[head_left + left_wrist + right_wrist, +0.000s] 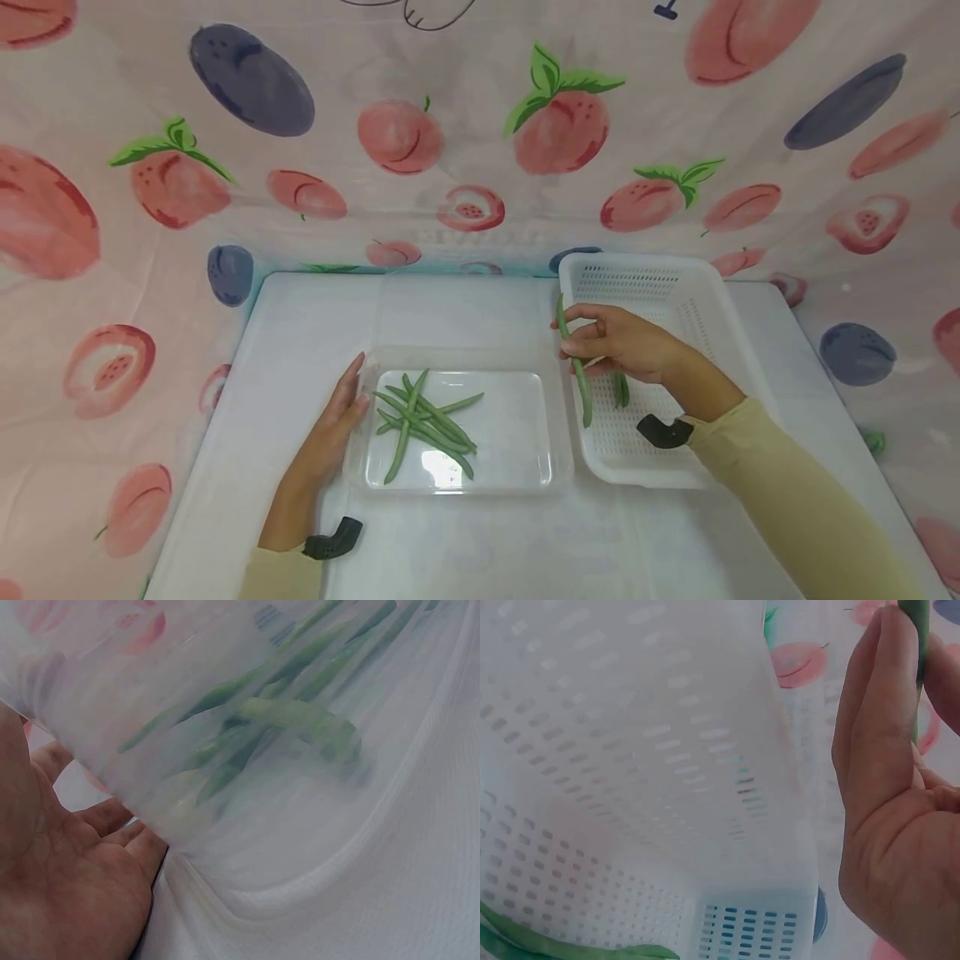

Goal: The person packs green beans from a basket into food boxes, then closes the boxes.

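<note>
Clear tray (540, 467) w/ beans (423, 421) touches flat left hand (333, 425); right hand (622, 343) pinches bean (582, 392) over white basket (720, 333).

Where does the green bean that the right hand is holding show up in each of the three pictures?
Head: held green bean right of centre, pinched by the right hand over the white basket.
Left wrist: not in it.
Right wrist: top right, behind the fingers.
Shared landmark: the white basket.
</note>
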Motion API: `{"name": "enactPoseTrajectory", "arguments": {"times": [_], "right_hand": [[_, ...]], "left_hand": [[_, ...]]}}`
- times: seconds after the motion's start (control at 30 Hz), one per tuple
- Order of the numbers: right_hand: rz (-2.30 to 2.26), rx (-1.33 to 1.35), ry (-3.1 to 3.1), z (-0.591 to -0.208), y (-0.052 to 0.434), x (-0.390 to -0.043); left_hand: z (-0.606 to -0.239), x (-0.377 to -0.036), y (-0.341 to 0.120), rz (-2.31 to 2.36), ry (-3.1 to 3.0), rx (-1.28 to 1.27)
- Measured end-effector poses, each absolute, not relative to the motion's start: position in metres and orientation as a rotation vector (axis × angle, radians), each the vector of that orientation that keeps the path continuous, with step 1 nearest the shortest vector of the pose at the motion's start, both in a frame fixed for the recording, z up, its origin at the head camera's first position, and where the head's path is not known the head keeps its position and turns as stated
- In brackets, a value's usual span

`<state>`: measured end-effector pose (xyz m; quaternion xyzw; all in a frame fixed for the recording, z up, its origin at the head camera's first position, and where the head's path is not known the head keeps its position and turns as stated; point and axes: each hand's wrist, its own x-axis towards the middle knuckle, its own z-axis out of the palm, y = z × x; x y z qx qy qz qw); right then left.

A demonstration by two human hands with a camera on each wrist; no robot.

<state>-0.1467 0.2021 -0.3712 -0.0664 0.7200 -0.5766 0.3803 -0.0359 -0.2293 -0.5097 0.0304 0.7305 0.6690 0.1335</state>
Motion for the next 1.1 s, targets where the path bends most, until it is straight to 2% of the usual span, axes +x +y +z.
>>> {"name": "enactPoseTrajectory", "arguments": {"times": [0.47, 1.1], "right_hand": [[-1.451, -0.264, 1.765, -0.367, 0.172, -0.147], [-1.393, -0.254, 1.803, -0.364, 0.134, -0.143]], "left_hand": [[-0.508, -0.036, -0.228, 1.919, 2.130, 0.050], [-0.506, -0.035, -0.226, 1.907, 2.154, 0.061]]}}
